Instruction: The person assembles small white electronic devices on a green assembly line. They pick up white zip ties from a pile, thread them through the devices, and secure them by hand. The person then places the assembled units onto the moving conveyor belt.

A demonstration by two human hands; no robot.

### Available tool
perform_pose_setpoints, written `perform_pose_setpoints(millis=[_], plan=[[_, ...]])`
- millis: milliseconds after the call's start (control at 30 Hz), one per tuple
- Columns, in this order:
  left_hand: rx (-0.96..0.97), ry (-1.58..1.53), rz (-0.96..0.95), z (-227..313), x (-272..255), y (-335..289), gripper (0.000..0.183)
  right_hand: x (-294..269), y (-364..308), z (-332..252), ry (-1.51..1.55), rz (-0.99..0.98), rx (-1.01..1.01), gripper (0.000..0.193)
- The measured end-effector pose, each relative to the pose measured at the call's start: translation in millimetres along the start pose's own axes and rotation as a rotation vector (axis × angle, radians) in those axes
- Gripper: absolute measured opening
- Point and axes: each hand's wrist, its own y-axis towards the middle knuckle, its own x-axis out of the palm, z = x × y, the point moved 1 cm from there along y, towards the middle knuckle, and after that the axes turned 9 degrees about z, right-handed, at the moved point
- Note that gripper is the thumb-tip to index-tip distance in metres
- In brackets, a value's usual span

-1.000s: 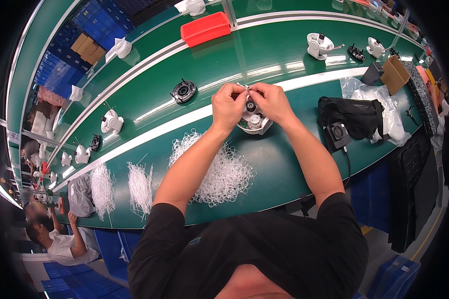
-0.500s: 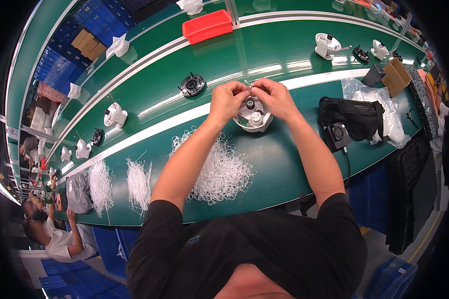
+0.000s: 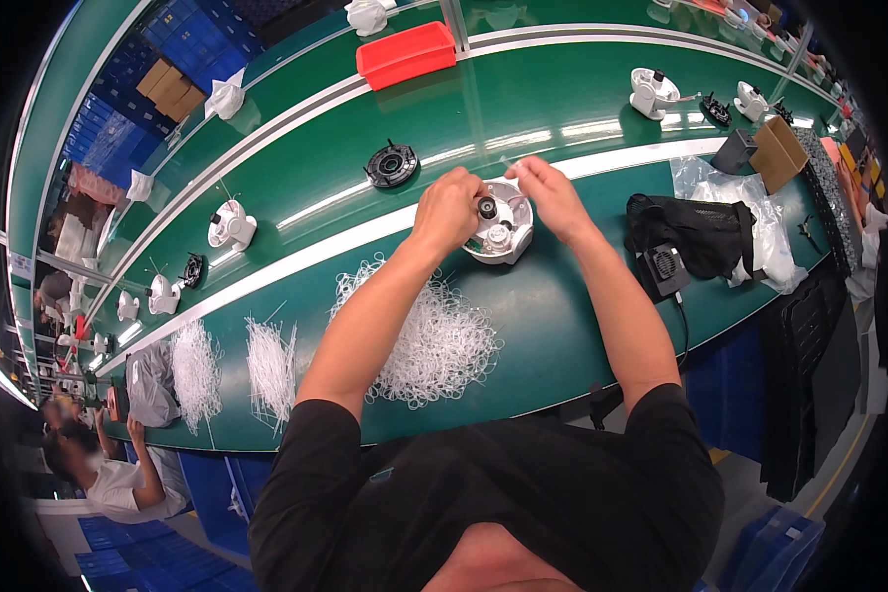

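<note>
The white housing [image 3: 506, 253] sat on the surface [image 3: 562, 326]; at its ten o'clock, the left hand [image 3: 448, 210] curled its fingers, grip unclear; at two, the right hand's [image 3: 553, 200] fingers pinched a pale strip [image 3: 505, 160].

Red bin [image 3: 406, 56] at far rail of green belt [image 3: 543, 94], nr metal post [image 3: 453, 20]. Bench [image 3: 562, 345] R side: blk mesh bag [image 3: 703, 237] overlapping clear plastic [image 3: 775, 247], blk vented box [image 3: 665, 268] w/ cord [image 3: 684, 324] just beside; cardboard box [image 3: 779, 155] next to dk gray box [image 3: 733, 151]. Far L: gray bag [image 3: 151, 385], co-worker [image 3: 118, 485] in wht top nearby. Bkgd upper L: blue crates [image 3: 195, 41], brown cartons [image 3: 171, 91].
</note>
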Motion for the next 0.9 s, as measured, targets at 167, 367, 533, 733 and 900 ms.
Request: perform_pose_setpoints(millis=[167, 367, 533, 733, 900], plan=[[-0.14, -0.072, 0.003, -1.1, -0.9, -5.8, 0.005, 5.2, -10.6, -26.3, -0.592, -0.176, -0.22, 0.018], [-0.122, -0.06, 0.065, -6.1, 0.9, -5.8, 0.007, 5.6, 2.2, -32.0, -0.864, -0.228, -0.436, 0.018], [-0.174, -0.061, 0.067, -7.0, -4.4, -3.2, 0.011, 4.4, 0.8, -42.3, -1.002, -0.255, -0.436, 0.019], [-0.304, -0.039, -0.135, -36.6, -12.7, -14.5, 0.034, -15.9, 2.6, -14.7, -0.256, 0.259, -0.351, 0.036], [-0.901, -0.677, -0.497, -31.0, -24.2, -9.3, 0.027, -30.6, -1.9, 36.7, -0.166, 0.481, -0.007, 0.039]])
